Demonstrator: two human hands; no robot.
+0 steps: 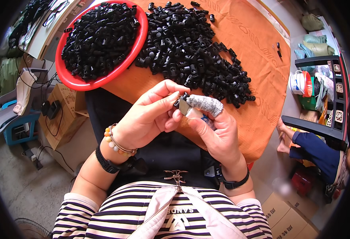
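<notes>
My left hand (143, 111) is closed, thumb and fingertips pinching a small black plastic cord lock (177, 102), mostly covered by the fingers. My right hand (224, 135) grips a short, flat metal blade (184, 106) with a white wrapped end. The blade meets the cord lock between both hands. Grey knitted covers (205, 104) sleeve fingers of the right hand. Just beyond my hands, a heap of similar black cord locks (187, 51) spreads over an orange tablecloth (258, 79). To its left, a red basin (144, 36) is piled high with more of them.
Loose black pieces (279, 51) lie near the table's right side. At far left stand a grey chair (7, 99) and a cardboard box (63, 119). On the right are a black-framed shelf (314, 121), another person's bare feet and dark trouser leg (316, 147), and cartons (286, 219).
</notes>
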